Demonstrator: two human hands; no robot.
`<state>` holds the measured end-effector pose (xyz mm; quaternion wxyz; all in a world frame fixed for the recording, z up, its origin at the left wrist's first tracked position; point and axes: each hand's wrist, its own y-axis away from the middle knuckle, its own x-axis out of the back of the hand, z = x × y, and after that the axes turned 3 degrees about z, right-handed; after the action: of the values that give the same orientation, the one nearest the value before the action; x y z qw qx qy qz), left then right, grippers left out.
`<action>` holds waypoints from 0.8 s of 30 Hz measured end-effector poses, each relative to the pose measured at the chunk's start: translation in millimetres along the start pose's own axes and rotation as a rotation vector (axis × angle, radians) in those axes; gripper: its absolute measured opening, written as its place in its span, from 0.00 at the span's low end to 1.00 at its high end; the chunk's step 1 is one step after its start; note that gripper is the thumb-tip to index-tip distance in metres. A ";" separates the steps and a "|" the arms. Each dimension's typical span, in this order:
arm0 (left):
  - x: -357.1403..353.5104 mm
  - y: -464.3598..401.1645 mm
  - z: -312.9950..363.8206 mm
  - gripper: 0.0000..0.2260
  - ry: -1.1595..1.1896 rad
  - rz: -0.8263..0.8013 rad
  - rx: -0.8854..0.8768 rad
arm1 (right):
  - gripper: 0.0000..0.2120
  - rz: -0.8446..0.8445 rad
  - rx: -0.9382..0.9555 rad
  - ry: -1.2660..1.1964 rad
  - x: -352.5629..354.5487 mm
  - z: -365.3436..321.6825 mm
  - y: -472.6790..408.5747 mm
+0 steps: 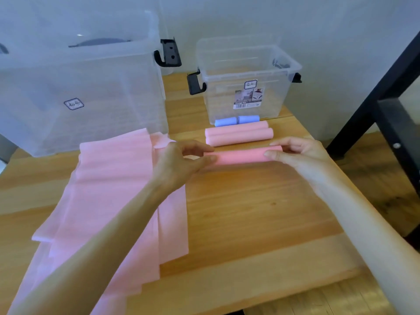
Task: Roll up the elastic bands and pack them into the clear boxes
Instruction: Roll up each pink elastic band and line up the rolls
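Note:
A rolled pink elastic band [241, 156] lies across the wooden table [250, 223], held at both ends. My left hand [181, 161] pinches its left end and my right hand [295, 153] grips its right end. Just behind it lie two finished pink rolls [238, 134] side by side, and two blue rolls [236, 120] rest against the small clear box [247, 71]. A stack of flat pink bands [109, 189] lies under my left forearm. The large clear box [79, 83] stands at the back left.
Both boxes have black latch handles and no lids on. A black metal frame [381, 92] rises at the right, past the table edge. A pale wall runs behind the boxes.

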<state>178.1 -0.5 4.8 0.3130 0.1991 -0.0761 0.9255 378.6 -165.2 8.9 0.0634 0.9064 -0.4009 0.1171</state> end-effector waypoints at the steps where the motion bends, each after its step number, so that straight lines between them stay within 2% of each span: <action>1: -3.5 -5.4 -1.6 0.08 -0.026 0.024 -0.005 | 0.11 0.010 0.006 0.013 -0.7 1.4 -6.6; 10: -21.1 -27.9 -8.2 0.08 -0.172 0.135 -0.152 | 0.10 0.065 0.077 0.127 -4.1 11.9 -40.7; 13: -26.2 -25.8 -7.0 0.06 -0.193 0.157 -0.163 | 0.14 0.121 0.083 0.180 -4.1 17.1 -46.4; 16: -28.5 -24.4 -7.5 0.10 -0.215 0.161 -0.183 | 0.15 0.158 0.099 0.229 -5.6 19.4 -47.3; 19: -26.2 -25.5 -7.8 0.12 -0.222 0.148 -0.181 | 0.13 0.188 0.139 0.280 -7.5 17.1 -45.8; 24: -20.4 -22.7 -7.0 0.09 -0.209 0.152 -0.158 | 0.12 0.226 0.184 0.355 -10.9 16.2 -45.9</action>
<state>204.5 8.1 -9.7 0.2472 0.2629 -0.1958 0.9118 408.1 -130.0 -10.6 0.0365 0.8229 -0.4702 0.3169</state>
